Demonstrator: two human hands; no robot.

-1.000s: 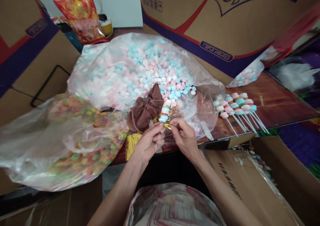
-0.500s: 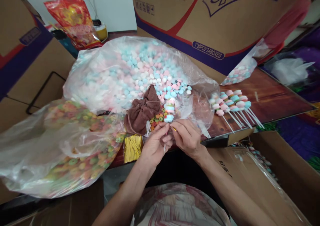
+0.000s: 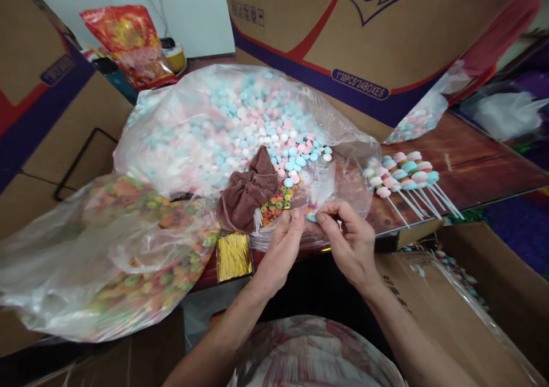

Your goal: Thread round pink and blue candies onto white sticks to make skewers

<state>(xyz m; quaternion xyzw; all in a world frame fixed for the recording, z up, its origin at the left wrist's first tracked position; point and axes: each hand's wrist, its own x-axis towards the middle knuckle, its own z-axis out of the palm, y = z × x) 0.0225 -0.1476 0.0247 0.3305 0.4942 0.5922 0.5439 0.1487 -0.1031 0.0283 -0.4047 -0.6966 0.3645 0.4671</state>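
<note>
My left hand is closed at the table's front edge, its thumb and fingers around a candy stick. Only a bit of blue and pink candy shows between my hands; the rest is hidden. My right hand pinches close against it with bent fingers, and a gold twist tie shows just under the thumb. Just beyond lie a brown scrunchie and small ring-shaped candies. A packet of gold ties sits left of my left hand.
A big clear bag spills pastel candies across the table. Another bag of ring candies lies at left. Several candy sticks on white sticks are laid out at right. Large cartons stand behind; an open box is below right.
The candy stick, which stood upright above my fingers, has tipped over and is now mostly hidden between my hands. Both hands have moved to the right, the right one farther, and sit wider apart.
</note>
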